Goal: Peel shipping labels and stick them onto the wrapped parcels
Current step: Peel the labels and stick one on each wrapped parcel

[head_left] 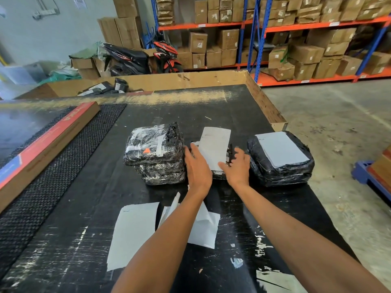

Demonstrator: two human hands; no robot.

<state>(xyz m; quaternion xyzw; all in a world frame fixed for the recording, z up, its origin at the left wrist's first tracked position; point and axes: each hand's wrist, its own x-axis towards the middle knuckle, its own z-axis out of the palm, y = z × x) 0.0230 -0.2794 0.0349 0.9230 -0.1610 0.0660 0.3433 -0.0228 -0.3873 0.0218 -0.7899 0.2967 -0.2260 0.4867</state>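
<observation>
A white shipping label (214, 146) lies on a black wrapped parcel (229, 154) in the middle of the black table. My left hand (196, 168) rests flat with straight fingers on the label's left side. My right hand (238, 167) presses on its lower right edge, thumb on the label, fingers spread. A stack of wrapped parcels (155, 154) stands just left of my hands. At the right a wrapped parcel (281, 160) carries a white label (282, 149) on top. A label sheet (132, 234) and peeled backing paper (204, 227) lie nearer to me.
A long cardboard box (44, 145) lies on a rubber mat (53, 176) at the left. A cardboard wall (265, 104) borders the table's far and right edges, with more parcels (105, 88) behind it. Shelves of cartons (296, 39) and a motorbike (137, 58) stand beyond.
</observation>
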